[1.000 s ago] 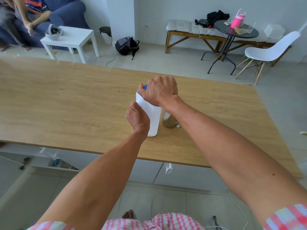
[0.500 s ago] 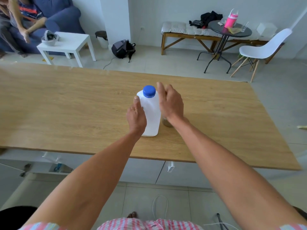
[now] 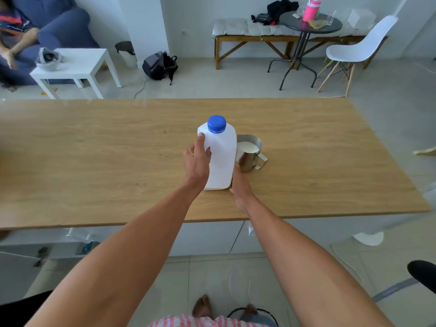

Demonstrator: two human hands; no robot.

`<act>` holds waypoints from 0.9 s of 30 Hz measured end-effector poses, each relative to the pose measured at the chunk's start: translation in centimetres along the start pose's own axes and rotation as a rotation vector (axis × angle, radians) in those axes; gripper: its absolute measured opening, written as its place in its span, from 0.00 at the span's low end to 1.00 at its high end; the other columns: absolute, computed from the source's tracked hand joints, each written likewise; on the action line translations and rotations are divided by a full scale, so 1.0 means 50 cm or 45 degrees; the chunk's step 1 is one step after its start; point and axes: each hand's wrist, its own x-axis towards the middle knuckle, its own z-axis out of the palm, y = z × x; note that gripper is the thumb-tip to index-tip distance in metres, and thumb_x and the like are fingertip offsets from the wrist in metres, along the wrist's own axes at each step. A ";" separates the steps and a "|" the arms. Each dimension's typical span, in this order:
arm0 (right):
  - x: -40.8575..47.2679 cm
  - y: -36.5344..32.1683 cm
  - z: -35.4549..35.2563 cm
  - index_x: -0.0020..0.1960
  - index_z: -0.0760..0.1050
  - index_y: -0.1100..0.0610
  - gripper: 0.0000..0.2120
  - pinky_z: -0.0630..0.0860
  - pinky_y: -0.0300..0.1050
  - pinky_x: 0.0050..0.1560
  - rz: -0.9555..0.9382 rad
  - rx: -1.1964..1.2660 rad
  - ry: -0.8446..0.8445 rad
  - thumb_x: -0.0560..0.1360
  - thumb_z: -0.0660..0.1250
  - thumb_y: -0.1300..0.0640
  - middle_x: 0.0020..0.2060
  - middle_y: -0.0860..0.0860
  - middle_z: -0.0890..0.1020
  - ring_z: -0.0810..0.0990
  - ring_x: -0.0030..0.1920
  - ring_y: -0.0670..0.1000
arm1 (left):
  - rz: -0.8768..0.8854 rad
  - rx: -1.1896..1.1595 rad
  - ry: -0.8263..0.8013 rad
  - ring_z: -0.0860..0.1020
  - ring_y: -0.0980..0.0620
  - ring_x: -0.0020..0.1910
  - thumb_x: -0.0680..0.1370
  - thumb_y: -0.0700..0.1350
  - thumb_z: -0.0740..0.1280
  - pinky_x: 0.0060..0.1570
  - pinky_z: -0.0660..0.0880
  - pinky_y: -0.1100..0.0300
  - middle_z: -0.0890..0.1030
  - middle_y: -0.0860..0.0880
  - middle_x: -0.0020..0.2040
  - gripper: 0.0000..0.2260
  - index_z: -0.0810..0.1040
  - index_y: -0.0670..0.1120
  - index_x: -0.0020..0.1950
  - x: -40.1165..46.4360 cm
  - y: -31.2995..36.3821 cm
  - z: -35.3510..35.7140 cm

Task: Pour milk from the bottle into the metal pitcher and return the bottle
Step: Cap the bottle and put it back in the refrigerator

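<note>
A person stands at a long wooden counter [image 3: 94, 161] with a white plastic milk bottle [image 3: 220, 159] upright at its middle, blue cap [image 3: 216, 123] screwed on. The left hand [image 3: 197, 159] lies against the bottle's left side, fingers fairly straight and reaching up its wall toward the shoulder, a flat, wide grip rather than a closed one. The right hand [image 3: 239, 187] sits low at the bottle's right base, edge-on to the camera, fingers extended along the bottle's lower corner; whether they press the plastic or only lie beside it cannot be told. Just beside the bottle on the right, touching or nearly so, stands the metal pitcher [image 3: 249, 153], its handle [image 3: 260, 161] turned to the right and white milk [image 3: 247, 147] visible inside. Beyond the counter, a white side table [image 3: 77, 64] stands near a blue sofa [image 3: 61, 22] where another person sits, a dark backpack [image 3: 159, 64] rests on the tiled floor, and a round black table [image 3: 309, 24] bearing a pink tumbler [image 3: 310, 10] stands by a cushioned wooden bench [image 3: 240, 31] and a white chair [image 3: 361, 46].
</note>
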 end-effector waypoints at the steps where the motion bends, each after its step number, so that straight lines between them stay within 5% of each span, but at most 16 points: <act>1: 0.003 0.004 0.001 0.54 0.80 0.33 0.17 0.72 0.52 0.68 -0.002 0.024 0.001 0.82 0.52 0.34 0.55 0.37 0.84 0.79 0.60 0.41 | -0.004 -0.014 -0.008 0.65 0.55 0.28 0.85 0.49 0.59 0.29 0.66 0.72 0.64 0.38 0.38 0.23 0.67 0.33 0.39 -0.001 0.002 0.000; 5: -0.005 0.004 0.000 0.59 0.79 0.35 0.19 0.71 0.53 0.70 -0.013 0.055 0.012 0.82 0.53 0.33 0.58 0.38 0.84 0.79 0.63 0.43 | -0.010 -0.064 -0.016 0.63 0.55 0.28 0.85 0.49 0.60 0.28 0.66 0.70 0.62 0.40 0.38 0.24 0.64 0.31 0.37 -0.005 0.010 0.001; 10: -0.028 -0.002 -0.017 0.65 0.79 0.40 0.25 0.72 0.52 0.70 -0.044 0.053 -0.041 0.81 0.51 0.31 0.59 0.40 0.84 0.79 0.63 0.43 | 0.009 -0.114 0.017 0.60 0.53 0.30 0.84 0.47 0.62 0.29 0.65 0.67 0.57 0.49 0.31 0.22 0.55 0.48 0.34 -0.038 0.026 0.010; 17: -0.063 0.020 -0.045 0.59 0.80 0.41 0.19 0.74 0.58 0.69 -0.101 -0.069 -0.171 0.83 0.53 0.37 0.57 0.43 0.85 0.81 0.60 0.47 | 0.029 -0.149 0.169 0.56 0.50 0.33 0.82 0.47 0.63 0.31 0.58 0.61 0.54 0.43 0.37 0.21 0.53 0.48 0.36 -0.117 0.041 0.004; 27: -0.178 0.066 0.005 0.62 0.79 0.46 0.21 0.76 0.45 0.54 -0.073 -0.222 -0.577 0.85 0.51 0.39 0.56 0.44 0.85 0.82 0.56 0.48 | 0.014 -0.236 0.547 0.56 0.46 0.37 0.79 0.50 0.64 0.35 0.57 0.56 0.55 0.43 0.37 0.21 0.53 0.46 0.39 -0.274 0.023 -0.091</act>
